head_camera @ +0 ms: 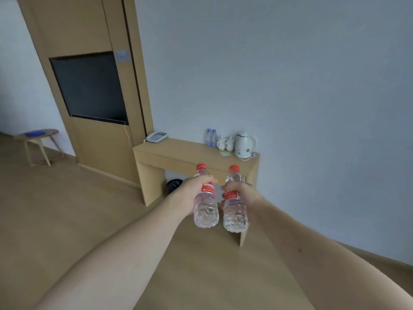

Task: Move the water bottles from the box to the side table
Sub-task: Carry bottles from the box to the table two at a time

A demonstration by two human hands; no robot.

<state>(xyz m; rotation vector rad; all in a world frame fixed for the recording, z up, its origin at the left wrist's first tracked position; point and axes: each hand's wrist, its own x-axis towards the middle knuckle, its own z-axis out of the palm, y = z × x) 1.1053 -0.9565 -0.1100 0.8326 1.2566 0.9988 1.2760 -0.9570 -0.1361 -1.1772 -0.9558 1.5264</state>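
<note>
Bottles fill both hands, held up in the air, well away from the desk (pixel 178 151). The left hand (pixel 192 195) has its fingers wrapped tight around the left bottle (pixel 205 211), and the right hand (pixel 241 193) grips the right bottle (pixel 234 213), both at the red labels. They look full, so a bit heavy, smooth and squeezable. The desk's left half is bare; a kettle (pixel 243 144), cups (pixel 225 143) and a phone (pixel 157 137) sit near its edges.

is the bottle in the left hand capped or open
Capped. The bottle in the left hand has its red cap seated on the neck.
</note>
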